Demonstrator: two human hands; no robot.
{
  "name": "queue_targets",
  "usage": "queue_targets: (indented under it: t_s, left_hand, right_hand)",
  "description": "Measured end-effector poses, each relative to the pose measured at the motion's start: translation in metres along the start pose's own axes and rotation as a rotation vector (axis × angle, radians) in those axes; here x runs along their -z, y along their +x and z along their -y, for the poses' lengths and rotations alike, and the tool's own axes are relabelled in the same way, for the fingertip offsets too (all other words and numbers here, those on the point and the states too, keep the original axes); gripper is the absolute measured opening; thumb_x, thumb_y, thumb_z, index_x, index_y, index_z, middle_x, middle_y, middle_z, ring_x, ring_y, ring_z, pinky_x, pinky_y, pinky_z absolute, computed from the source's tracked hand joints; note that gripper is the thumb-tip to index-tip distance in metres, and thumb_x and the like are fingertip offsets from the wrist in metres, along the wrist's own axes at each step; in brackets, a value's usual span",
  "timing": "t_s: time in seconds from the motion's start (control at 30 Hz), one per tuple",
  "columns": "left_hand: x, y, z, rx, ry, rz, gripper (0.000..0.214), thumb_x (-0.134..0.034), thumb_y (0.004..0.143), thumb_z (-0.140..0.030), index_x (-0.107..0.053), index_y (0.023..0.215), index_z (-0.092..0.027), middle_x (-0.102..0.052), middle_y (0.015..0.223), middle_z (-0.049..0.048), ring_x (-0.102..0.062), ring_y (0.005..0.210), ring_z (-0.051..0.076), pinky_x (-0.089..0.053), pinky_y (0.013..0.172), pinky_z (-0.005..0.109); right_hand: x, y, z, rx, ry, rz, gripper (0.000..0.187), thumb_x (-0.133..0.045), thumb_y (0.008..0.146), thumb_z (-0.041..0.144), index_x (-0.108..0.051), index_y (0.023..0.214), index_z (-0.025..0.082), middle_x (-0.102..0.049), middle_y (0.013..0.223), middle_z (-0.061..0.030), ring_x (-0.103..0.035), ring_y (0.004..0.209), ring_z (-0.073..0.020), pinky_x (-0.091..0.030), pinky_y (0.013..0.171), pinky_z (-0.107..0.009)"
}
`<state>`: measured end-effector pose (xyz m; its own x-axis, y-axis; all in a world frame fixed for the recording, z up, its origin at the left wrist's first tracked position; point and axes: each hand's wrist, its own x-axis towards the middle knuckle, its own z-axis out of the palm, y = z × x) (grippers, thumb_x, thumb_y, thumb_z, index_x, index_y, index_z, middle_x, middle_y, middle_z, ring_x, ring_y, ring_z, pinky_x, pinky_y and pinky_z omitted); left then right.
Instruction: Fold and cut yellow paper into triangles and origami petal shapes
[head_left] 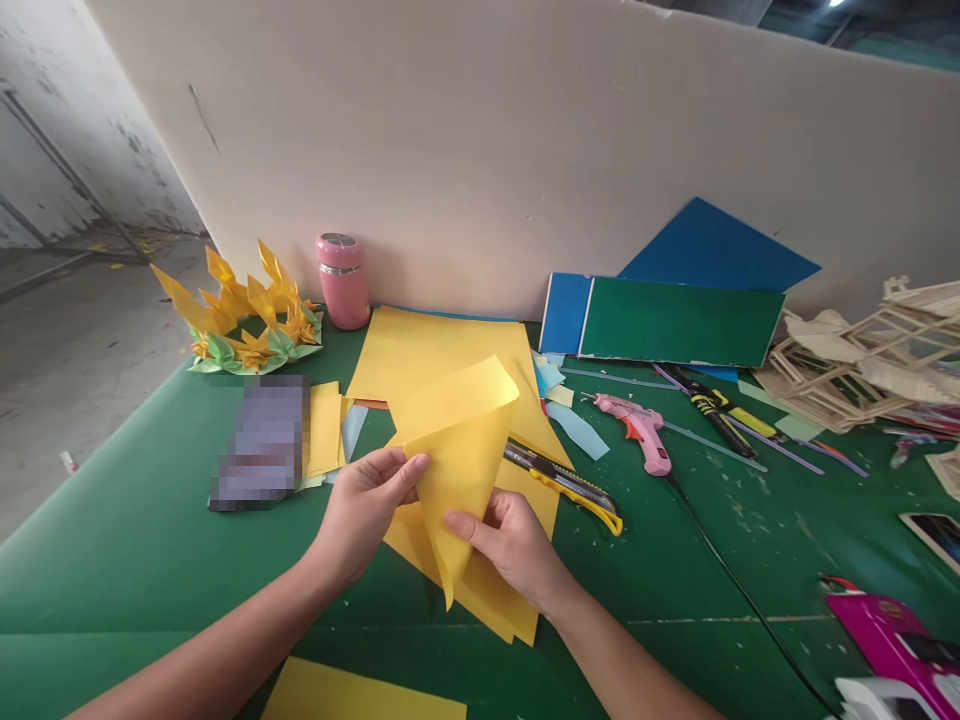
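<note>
Above the green surface (135,560), near its front edge, a folded yellow paper sheet (457,450) is held up between both hands. Left hand (367,505) pinches the sheet's left edge, thumb on the front. Right hand (514,545) grips the lower right part, thumb across the fold. More yellow sheets (420,350) lie flat beneath and behind. Yellow utility knife (570,485) just right of the held sheet; pink glue gun (641,430) beyond it. Pink tumbler (343,280) and yellow origami wreath (244,315) stand back left. Blue and green boards (675,320) lean on the wall. No legible writing anywhere.
</note>
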<state>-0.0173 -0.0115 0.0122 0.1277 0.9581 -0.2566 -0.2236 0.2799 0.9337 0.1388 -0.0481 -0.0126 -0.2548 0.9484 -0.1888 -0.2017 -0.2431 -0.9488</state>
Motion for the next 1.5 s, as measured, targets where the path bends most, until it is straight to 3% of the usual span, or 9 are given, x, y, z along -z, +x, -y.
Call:
queue_targets:
  t_s: [0.17, 0.37, 0.67, 0.77, 0.87, 0.97, 1.07, 1.27, 1.5]
  left_hand:
    - [-0.005, 0.006, 0.001, 0.015, -0.066, 0.032, 0.036, -0.081, 0.059, -0.047, -0.072, 0.074, -0.016, -0.075, 0.079, 0.0063, -0.068, 0.07, 0.018, -0.056, 0.072, 0.029]
    - [-0.007, 0.006, 0.002, 0.006, -0.082, 0.008, 0.036, -0.082, 0.057, -0.046, -0.074, 0.075, -0.016, -0.075, 0.081, 0.0067, -0.069, 0.074, 0.02, -0.056, 0.076, 0.031]
    - [-0.002, 0.008, -0.001, 0.015, -0.082, 0.014, 0.032, -0.082, 0.059, -0.041, -0.075, 0.08, -0.017, -0.075, 0.087, 0.0074, -0.068, 0.083, 0.021, -0.053, 0.083, 0.033]
    - [-0.002, 0.009, 0.0, -0.017, -0.09, -0.034, 0.034, -0.084, 0.056, -0.039, -0.073, 0.078, -0.016, -0.074, 0.083, 0.0069, -0.067, 0.082, 0.02, -0.054, 0.079, 0.031]
    - [-0.005, 0.01, 0.0, -0.071, -0.135, -0.108, 0.038, -0.086, 0.052, -0.034, -0.066, 0.079, -0.016, -0.068, 0.072, 0.0005, -0.064, 0.07, 0.014, -0.053, 0.069, 0.026]
    - [-0.007, 0.009, 0.0, -0.133, -0.174, -0.159, 0.042, -0.086, 0.051, -0.031, -0.055, 0.075, -0.019, -0.058, 0.061, -0.0075, -0.058, 0.06, 0.009, -0.051, 0.06, 0.02]
    - [-0.007, 0.01, 0.002, -0.209, -0.129, -0.16, 0.039, -0.084, 0.054, -0.031, -0.051, 0.071, -0.02, -0.056, 0.062, -0.0086, -0.057, 0.06, 0.008, -0.049, 0.058, 0.018]
    - [-0.002, 0.014, 0.005, -0.304, 0.17, -0.177, 0.021, -0.077, 0.059, -0.038, -0.071, 0.07, -0.022, -0.072, 0.079, 0.0027, -0.066, 0.08, 0.02, -0.054, 0.075, 0.03]
    - [0.005, 0.019, 0.005, -0.228, 0.205, -0.227, 0.032, -0.077, 0.059, -0.045, -0.076, 0.081, -0.022, -0.076, 0.093, 0.0059, -0.067, 0.092, 0.026, -0.054, 0.084, 0.037]
  right_hand:
    - [0.004, 0.0, -0.001, -0.034, -0.045, 0.023, 0.045, -0.075, 0.066, 0.053, -0.069, 0.09, 0.016, -0.072, 0.086, -0.0066, -0.066, 0.085, -0.0249, -0.052, 0.075, -0.033]
    - [0.004, 0.001, -0.004, -0.113, -0.102, -0.056, 0.047, -0.073, 0.064, 0.059, -0.066, 0.077, 0.015, -0.066, 0.067, -0.0028, -0.058, 0.059, -0.0156, -0.044, 0.052, -0.025]
    - [0.001, 0.0, 0.0, -0.112, -0.067, -0.06, 0.047, -0.075, 0.062, 0.059, -0.067, 0.079, 0.016, -0.068, 0.073, -0.0048, -0.063, 0.068, -0.0192, -0.049, 0.063, -0.028]
    - [0.0, 0.0, 0.001, -0.113, -0.123, -0.096, 0.047, -0.074, 0.061, 0.06, -0.064, 0.072, 0.016, -0.064, 0.064, -0.0022, -0.058, 0.058, -0.0154, -0.046, 0.055, -0.025]
    - [-0.002, 0.0, 0.001, -0.116, -0.165, -0.118, 0.049, -0.074, 0.058, 0.064, -0.06, 0.064, 0.017, -0.057, 0.056, 0.0006, -0.051, 0.051, -0.0125, -0.041, 0.049, -0.024]
    - [-0.002, 0.0, 0.0, -0.108, -0.187, -0.125, 0.05, -0.073, 0.057, 0.065, -0.058, 0.062, 0.018, -0.052, 0.053, 0.002, -0.045, 0.047, -0.0107, -0.038, 0.046, -0.024]
    - [-0.002, 0.0, -0.001, -0.113, -0.195, -0.122, 0.05, -0.072, 0.059, 0.064, -0.058, 0.064, 0.017, -0.048, 0.05, 0.0036, -0.039, 0.044, -0.0086, -0.033, 0.042, -0.023]
    - [-0.001, 0.0, -0.001, -0.113, -0.202, -0.112, 0.05, -0.071, 0.061, 0.065, -0.058, 0.062, 0.017, -0.049, 0.049, 0.0034, -0.039, 0.043, -0.0083, -0.033, 0.041, -0.023]
    - [0.002, -0.001, 0.004, -0.092, -0.135, -0.011, 0.046, -0.073, 0.062, 0.06, -0.066, 0.073, 0.016, -0.066, 0.066, -0.0026, -0.054, 0.056, -0.0131, -0.043, 0.053, -0.024]
